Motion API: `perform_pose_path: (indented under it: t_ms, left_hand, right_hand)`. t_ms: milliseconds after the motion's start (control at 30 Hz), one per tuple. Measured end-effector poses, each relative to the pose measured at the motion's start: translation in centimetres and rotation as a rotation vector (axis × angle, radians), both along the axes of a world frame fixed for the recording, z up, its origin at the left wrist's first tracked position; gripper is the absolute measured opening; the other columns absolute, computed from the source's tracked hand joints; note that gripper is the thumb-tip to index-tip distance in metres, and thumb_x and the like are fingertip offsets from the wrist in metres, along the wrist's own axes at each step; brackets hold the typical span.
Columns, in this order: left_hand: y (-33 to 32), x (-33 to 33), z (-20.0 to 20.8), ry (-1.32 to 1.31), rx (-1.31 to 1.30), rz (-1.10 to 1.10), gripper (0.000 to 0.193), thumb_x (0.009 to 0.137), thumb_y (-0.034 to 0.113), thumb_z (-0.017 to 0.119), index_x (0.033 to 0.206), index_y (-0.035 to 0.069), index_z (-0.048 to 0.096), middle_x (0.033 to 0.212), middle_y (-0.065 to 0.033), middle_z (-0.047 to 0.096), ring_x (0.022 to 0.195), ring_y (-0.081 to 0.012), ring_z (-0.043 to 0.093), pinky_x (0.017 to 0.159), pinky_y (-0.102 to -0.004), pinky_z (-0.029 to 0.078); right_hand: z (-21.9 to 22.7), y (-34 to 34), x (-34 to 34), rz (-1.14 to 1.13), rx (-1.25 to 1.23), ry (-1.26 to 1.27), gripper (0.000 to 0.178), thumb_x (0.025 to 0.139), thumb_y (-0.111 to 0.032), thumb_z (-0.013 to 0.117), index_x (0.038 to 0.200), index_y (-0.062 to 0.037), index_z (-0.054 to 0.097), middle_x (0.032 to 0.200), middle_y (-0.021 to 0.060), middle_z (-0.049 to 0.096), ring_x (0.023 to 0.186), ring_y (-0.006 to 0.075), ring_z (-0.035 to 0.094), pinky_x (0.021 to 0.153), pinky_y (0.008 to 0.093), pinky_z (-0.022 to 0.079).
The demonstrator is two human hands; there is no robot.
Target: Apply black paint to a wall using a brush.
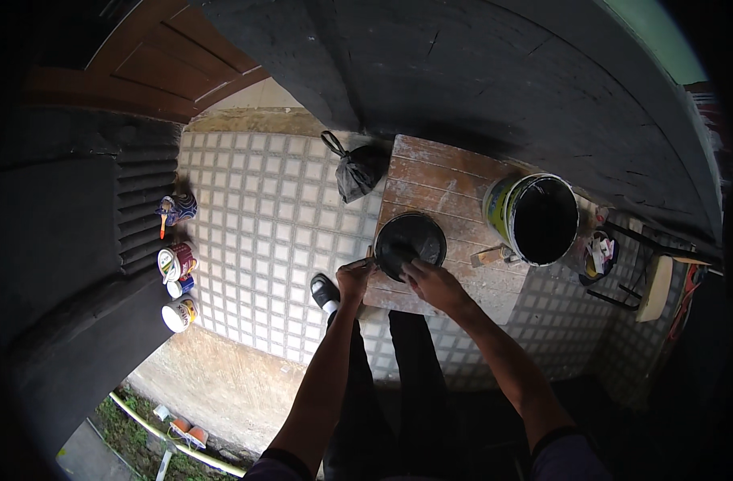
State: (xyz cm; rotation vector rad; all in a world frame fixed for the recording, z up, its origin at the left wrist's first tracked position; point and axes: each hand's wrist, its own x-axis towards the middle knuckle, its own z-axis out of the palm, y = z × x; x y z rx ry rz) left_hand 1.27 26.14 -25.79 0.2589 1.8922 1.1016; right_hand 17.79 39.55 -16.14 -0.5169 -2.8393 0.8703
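A round black tub with dark contents rests on the worn wooden table in front of me. My left hand is closed at the tub's near-left rim and appears to grip it. A small brown bit shows just above its fingers; I cannot tell what that is. My right hand reaches over the near-right rim with its fingers closed and pointing into the tub. What they hold is dark and blends with the contents.
A large paint bucket, black inside, stands at the table's right, near a paintbrush. A tied black bag lies beyond the table's left. Several paint cans line the left wall. A wooden-backed chair stands right.
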Motion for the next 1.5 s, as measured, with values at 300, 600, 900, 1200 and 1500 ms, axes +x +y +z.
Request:
perform_pose_path:
  t_ms: [300, 600, 900, 1200, 1500]
  left_hand:
    - [1.4, 2.1, 0.4, -0.162, 0.047, 0.186, 0.014, 0.08, 0.003, 0.065, 0.09, -0.006, 0.068, 0.075, -0.0086, 0.068, 0.066, -0.0125, 0.065, 0.06, -0.0222, 0.054]
    - [0.5, 1.4, -1.8, 0.205, -0.041, -0.046, 0.01, 0.079, 0.007, 0.066, 0.083, 0.0, 0.071, 0.071, -0.0086, 0.069, 0.065, -0.0134, 0.067, 0.059, -0.0236, 0.054]
    - [-1.5, 0.8, -3.8, 0.148, -0.066, 0.054, 0.014, 0.076, 0.014, 0.066, 0.086, 0.006, 0.071, 0.082, -0.0109, 0.069, 0.081, -0.0207, 0.067, 0.076, -0.033, 0.052]
    - [-23.4, -5.3, 7.7, -0.092, -0.072, 0.169, 0.033, 0.079, 0.028, 0.059, 0.102, 0.006, 0.066, 0.097, -0.017, 0.066, 0.092, -0.0315, 0.064, 0.081, -0.0374, 0.05]
    - [-64.0, -12.6, 19.9, -0.304, -0.286, 1.311, 0.034, 0.083, 0.018, 0.055, 0.114, 0.003, 0.055, 0.107, -0.0122, 0.061, 0.083, -0.0299, 0.064, 0.065, -0.0381, 0.051]
  right_hand:
    - [-0.1, -4.4, 3.4, -0.252, -0.097, -0.121, 0.032, 0.085, -0.017, 0.059, 0.111, 0.0003, 0.052, 0.09, 0.0165, 0.057, 0.074, 0.0289, 0.063, 0.059, 0.0357, 0.055]
    - [1.2, -0.9, 3.0, -0.53, -0.177, -0.066, 0.025, 0.086, -0.008, 0.059, 0.108, 0.0001, 0.054, 0.088, 0.0219, 0.059, 0.08, 0.0383, 0.06, 0.065, 0.0413, 0.049]
    - [3.9, -6.3, -3.9, -0.388, -0.381, -0.104, 0.015, 0.086, -0.013, 0.06, 0.086, 0.0022, 0.061, 0.076, 0.0193, 0.063, 0.072, 0.0347, 0.063, 0.062, 0.038, 0.048]
    - [11.2, -12.0, 3.0, -0.9, -0.747, 0.111, 0.018, 0.09, -0.02, 0.054, 0.085, -0.0023, 0.055, 0.055, 0.0063, 0.053, 0.041, 0.0125, 0.049, 0.036, 0.0276, 0.039]
    - [15.8, -21.0, -3.6, -0.736, -0.793, 0.161, 0.042, 0.085, -0.042, 0.058, 0.093, -0.0016, 0.064, 0.075, 0.0106, 0.06, 0.062, 0.0245, 0.055, 0.055, 0.0343, 0.045]
